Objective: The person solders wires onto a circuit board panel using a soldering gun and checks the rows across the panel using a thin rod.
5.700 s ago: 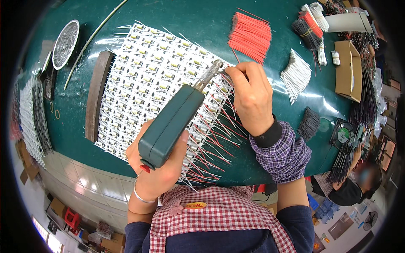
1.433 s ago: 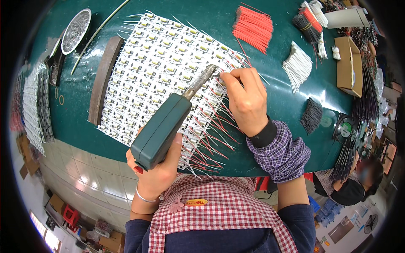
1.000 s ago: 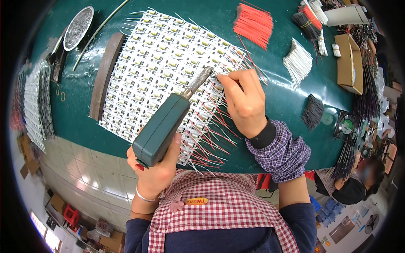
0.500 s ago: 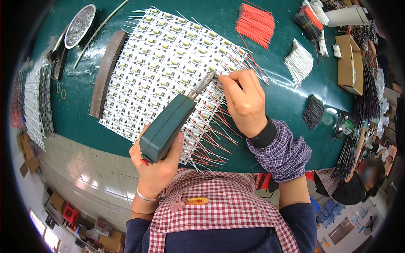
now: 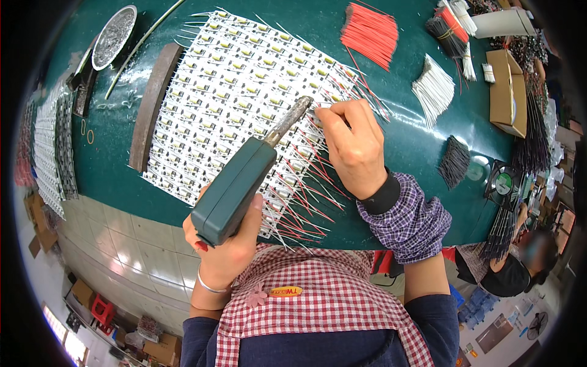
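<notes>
My left hand [image 5: 227, 252] grips a dark green soldering iron [image 5: 235, 188] by its boxy handle, its grey metal tip [image 5: 292, 118] resting on a white panel of small circuit boards [image 5: 235, 92] spread on the green table [image 5: 110, 153]. My right hand [image 5: 351, 147] pinches a thin wire against the panel right beside the tip. Red and white wires [image 5: 306, 202] stick out from the panel's near edge, below my right wrist.
A bundle of red wires [image 5: 370, 33], a white bundle [image 5: 433, 90] and a black bundle [image 5: 454, 160] lie at the right. Cardboard box [image 5: 507, 92] far right. A brown bar [image 5: 151, 105] borders the panel's left. A metal dish [image 5: 113, 37] sits top left. Another person [image 5: 520, 269] sits lower right.
The iron's tip and my right hand have stepped along the panel's row of boards, staying together; more wires now stick out at the near edge. The panel has shifted slightly.
</notes>
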`<action>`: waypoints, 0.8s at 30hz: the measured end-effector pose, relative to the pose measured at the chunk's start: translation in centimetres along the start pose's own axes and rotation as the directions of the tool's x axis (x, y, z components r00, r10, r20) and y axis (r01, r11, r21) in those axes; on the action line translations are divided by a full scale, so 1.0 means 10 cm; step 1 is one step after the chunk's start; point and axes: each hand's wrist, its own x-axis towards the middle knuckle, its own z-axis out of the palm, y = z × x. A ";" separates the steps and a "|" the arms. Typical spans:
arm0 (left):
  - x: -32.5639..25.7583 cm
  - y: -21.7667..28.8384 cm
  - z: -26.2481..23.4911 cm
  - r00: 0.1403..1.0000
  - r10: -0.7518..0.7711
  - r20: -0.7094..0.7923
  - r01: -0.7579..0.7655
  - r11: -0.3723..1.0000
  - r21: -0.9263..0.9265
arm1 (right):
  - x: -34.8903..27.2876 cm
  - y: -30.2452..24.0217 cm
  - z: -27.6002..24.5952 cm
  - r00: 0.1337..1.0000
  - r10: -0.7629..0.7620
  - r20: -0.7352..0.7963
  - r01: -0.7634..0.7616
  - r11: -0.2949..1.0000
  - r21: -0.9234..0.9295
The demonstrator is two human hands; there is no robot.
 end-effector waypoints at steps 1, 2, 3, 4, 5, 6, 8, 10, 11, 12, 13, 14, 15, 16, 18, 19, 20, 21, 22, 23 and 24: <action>-0.02 -0.01 -0.01 1.000 -0.017 -0.026 0.017 1.000 -0.004 | 0.00 0.00 0.00 1.000 -0.002 -0.003 0.002 1.000 0.000; -0.03 -0.01 -0.02 1.000 -0.017 -0.026 0.017 1.000 -0.004 | 0.00 0.00 0.00 1.000 -0.002 -0.003 0.002 1.000 0.000; -0.03 -0.01 -0.03 1.000 -0.011 -0.016 0.012 1.000 0.023 | 0.00 0.00 0.00 1.000 -0.003 -0.003 0.003 1.000 -0.004; -0.04 -0.01 -0.04 1.000 -0.006 -0.005 0.006 0.999 0.050 | 0.00 0.00 0.00 1.000 -0.004 -0.002 0.004 1.000 -0.007; -0.05 -0.01 -0.04 1.000 -0.006 -0.006 0.006 0.999 0.050 | 0.00 0.00 0.00 1.000 -0.005 -0.002 0.005 1.000 -0.007; -0.05 -0.01 -0.04 1.000 0.020 -0.006 -0.019 0.997 0.079 | 0.00 0.00 0.00 1.000 -0.007 -0.005 0.007 1.000 -0.006; -0.06 -0.02 -0.04 0.999 0.046 -0.007 -0.045 0.993 0.107 | 0.01 0.00 0.00 1.000 -0.010 -0.009 0.009 1.000 -0.006; -0.07 -0.02 -0.04 0.998 0.064 -0.015 -0.061 0.990 0.125 | 0.01 0.01 0.00 0.999 -0.020 -0.034 0.019 1.000 -0.017; -0.08 -0.02 -0.05 0.998 0.064 -0.017 -0.061 0.990 0.124 | 0.01 0.00 -0.01 0.999 -0.022 -0.034 0.021 1.000 -0.018; -0.08 -0.01 -0.06 0.999 0.035 -0.013 -0.033 0.994 0.101 | 0.01 -0.04 -0.03 0.998 -0.035 -0.047 0.033 0.999 -0.030; -0.08 -0.01 -0.07 1.000 0.006 -0.010 -0.005 0.997 0.078 | 0.00 -0.06 -0.05 0.997 -0.048 -0.061 0.046 0.998 -0.043; -0.09 -0.01 -0.09 1.000 0.004 -0.013 -0.003 0.997 0.080 | -0.01 -0.09 -0.04 0.997 -0.050 -0.060 0.048 0.998 -0.039; -0.09 0.00 -0.10 1.000 -0.025 0.000 0.025 0.998 0.052 | -0.02 -0.12 -0.03 0.997 -0.034 -0.066 0.033 0.999 -0.015; -0.09 0.00 -0.11 0.999 -0.053 0.013 0.053 0.998 0.024 | -0.03 -0.14 -0.03 0.997 -0.018 -0.072 0.018 1.000 0.009; -0.10 -0.01 -0.13 0.999 -0.037 0.022 0.036 0.999 0.027 | -0.04 -0.15 -0.02 0.998 -0.025 -0.061 0.026 1.000 0.012; -0.10 -0.01 -0.14 0.999 -0.020 0.032 0.019 0.999 0.031 | -0.04 -0.15 -0.02 0.998 -0.020 -0.059 0.022 1.000 0.021; -0.11 -0.02 -0.14 0.999 -0.020 0.032 0.019 0.999 0.031 | -0.04 -0.15 -0.01 0.998 -0.016 -0.057 0.018 0.999 0.030; -0.11 -0.03 -0.13 0.999 -0.028 0.033 0.027 0.999 0.024 | -0.05 -0.15 0.00 0.998 -0.018 -0.057 0.019 0.999 0.030; -0.12 -0.04 -0.13 0.999 -0.035 0.034 0.035 0.999 0.016 | -0.05 -0.14 0.00 0.999 -0.014 -0.050 0.015 0.999 0.030; -0.12 -0.03 -0.13 0.999 -0.035 0.032 0.035 0.999 0.016 | -0.05 -0.13 0.00 0.999 -0.010 -0.042 0.012 0.999 0.030; -0.13 -0.03 -0.14 0.998 -0.045 0.039 0.044 0.999 0.014 | -0.06 -0.13 0.01 0.999 -0.011 -0.042 0.012 0.999 0.030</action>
